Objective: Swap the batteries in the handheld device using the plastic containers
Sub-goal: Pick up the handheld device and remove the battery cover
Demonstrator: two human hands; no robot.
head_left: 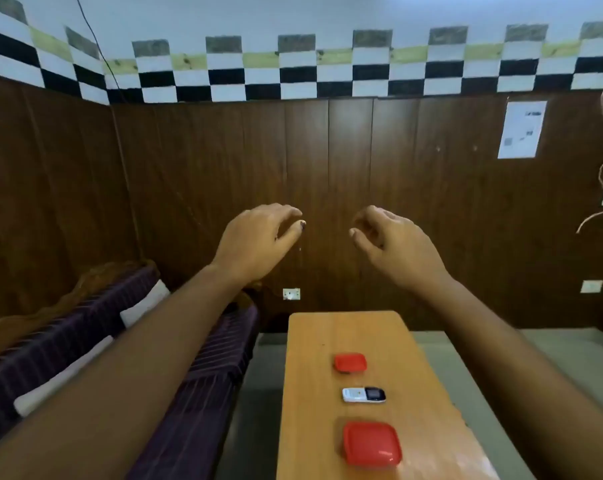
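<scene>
Holding my left hand and right hand up empty, fingers loosely curled, I see the handheld device lying on the desk between two lidded red containers. It looks light, rigid and smooth, so I'd pinch its long sides.

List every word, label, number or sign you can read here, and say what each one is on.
None can be read.
Paper sheet on the wood-panelled wall: dark printed marks, too blurred to read.
Handheld device on the table: faint markings on its white half, too small to read.
Far red container and near red container: no text visible on the lids.
</scene>
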